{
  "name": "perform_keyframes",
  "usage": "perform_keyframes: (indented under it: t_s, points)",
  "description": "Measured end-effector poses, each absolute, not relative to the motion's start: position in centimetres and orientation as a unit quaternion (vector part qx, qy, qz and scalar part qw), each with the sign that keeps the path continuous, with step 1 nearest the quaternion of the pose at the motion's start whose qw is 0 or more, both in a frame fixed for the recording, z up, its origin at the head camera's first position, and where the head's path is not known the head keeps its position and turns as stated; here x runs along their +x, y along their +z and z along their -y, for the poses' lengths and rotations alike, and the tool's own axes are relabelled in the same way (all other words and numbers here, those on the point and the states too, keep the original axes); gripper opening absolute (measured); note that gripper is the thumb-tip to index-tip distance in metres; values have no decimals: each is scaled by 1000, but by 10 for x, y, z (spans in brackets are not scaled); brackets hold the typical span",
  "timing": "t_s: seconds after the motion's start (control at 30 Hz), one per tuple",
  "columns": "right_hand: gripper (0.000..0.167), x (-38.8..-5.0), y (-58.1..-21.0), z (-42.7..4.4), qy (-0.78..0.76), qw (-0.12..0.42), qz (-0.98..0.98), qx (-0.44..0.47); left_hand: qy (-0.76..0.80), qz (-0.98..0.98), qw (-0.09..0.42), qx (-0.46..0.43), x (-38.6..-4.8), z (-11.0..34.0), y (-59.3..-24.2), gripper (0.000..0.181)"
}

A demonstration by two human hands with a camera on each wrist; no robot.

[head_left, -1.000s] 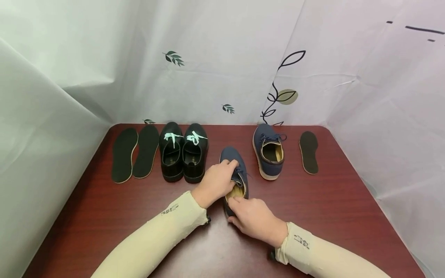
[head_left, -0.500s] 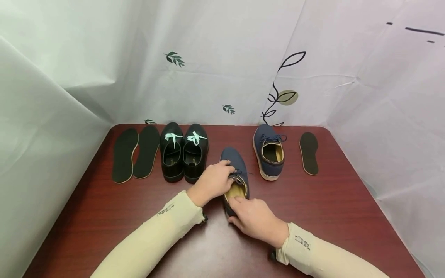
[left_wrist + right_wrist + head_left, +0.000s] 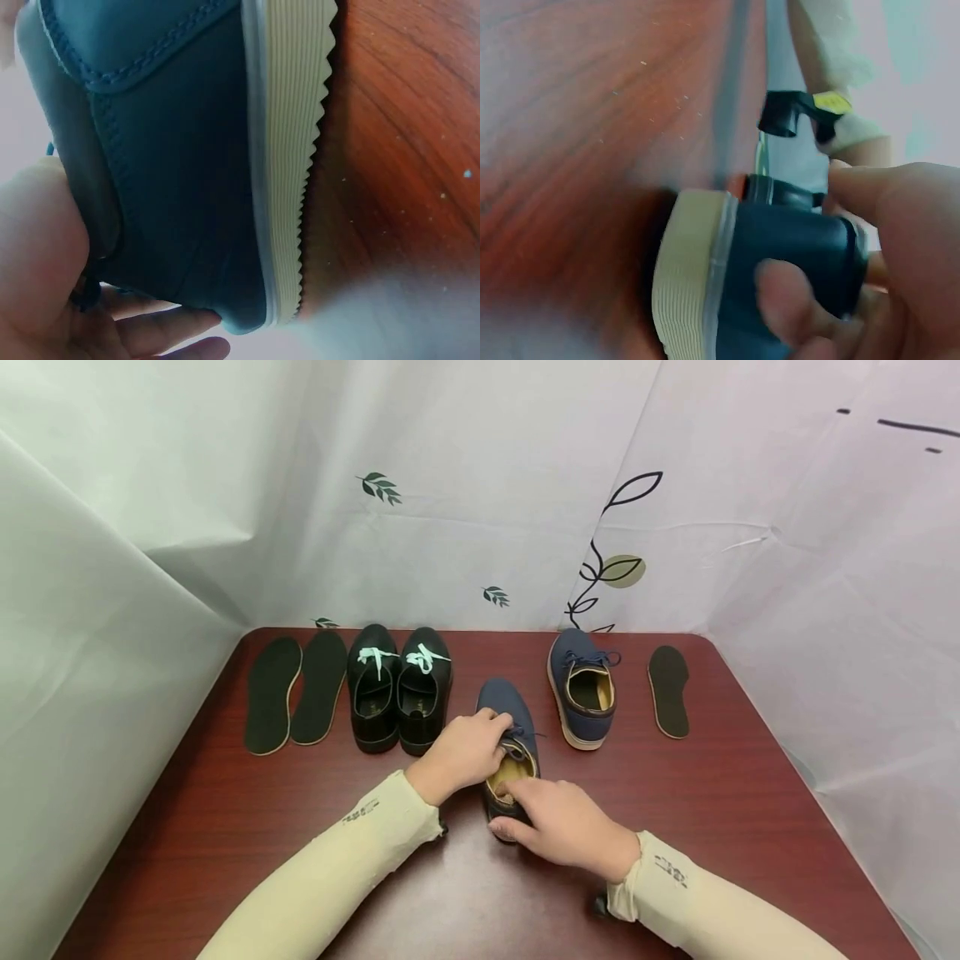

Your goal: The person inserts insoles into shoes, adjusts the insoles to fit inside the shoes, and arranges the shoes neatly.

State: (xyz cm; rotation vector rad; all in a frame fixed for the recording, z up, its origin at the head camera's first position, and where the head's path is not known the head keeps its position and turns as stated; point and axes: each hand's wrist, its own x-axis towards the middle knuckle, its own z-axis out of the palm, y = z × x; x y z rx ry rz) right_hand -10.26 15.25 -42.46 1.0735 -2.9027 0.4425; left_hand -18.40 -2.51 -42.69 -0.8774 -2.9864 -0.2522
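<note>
A navy lace-up shoe (image 3: 504, 696) stands on the table, toe pointing away, between both hands. My left hand (image 3: 465, 749) holds it over the laces; in the left wrist view its fingers (image 3: 169, 328) curl over the upper, above the ribbed pale sole (image 3: 281, 165). At the heel is my right hand (image 3: 573, 825), its index finger reaching into the tan-lined opening (image 3: 513, 770). In the right wrist view the thumb (image 3: 784, 296) lies against the outside of the heel, with the other fingers over the collar. What those fingertips touch inside the shoe is hidden.
The other navy shoe (image 3: 583, 693), dark inside, stands behind to the right, with a dark insole (image 3: 667, 692) farther right. Black shoes (image 3: 372, 693) with pale green laces stand at the back left, beside two larger dark insoles (image 3: 273, 697). White curtains (image 3: 480, 485) surround the table (image 3: 712, 818).
My right hand has shifted slightly back and right at the heel, its thumb lifting out from the shoe's side. My left hand slid a little back along the laces, then forward again.
</note>
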Motion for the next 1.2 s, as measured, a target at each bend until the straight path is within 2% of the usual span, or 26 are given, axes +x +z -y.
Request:
perform_keyframes:
  t_s: [0.27, 0.4, 0.5, 0.57, 0.7, 1.0, 1.2]
  points:
    - [47, -119, -419, -159, 171, 72, 936, 298, -98, 958, 10, -268, -183, 24, -428, 31]
    - [51, -128, -422, -162, 169, 83, 941, 280, -110, 963, 6, -244, -181, 21, -428, 50]
    - [51, -134, -425, -162, 177, 81, 942, 272, -110, 963, 33, -245, -179, 17, -428, 66]
    - [50, -137, -426, -161, 187, 76, 941, 270, -114, 957, 65, -261, -177, 15, -429, 62]
    - [47, -140, -426, -161, 202, 70, 939, 270, -136, 941, 116, -286, -172, 16, -430, 43]
    - [45, -141, -425, -160, 202, 55, 944, 254, -146, 936, 127, -294, -166, 21, -430, 22]
    - [39, -142, -426, -161, 210, 65, 941, 257, -137, 924, 158, -320, -169, 28, -434, 15]
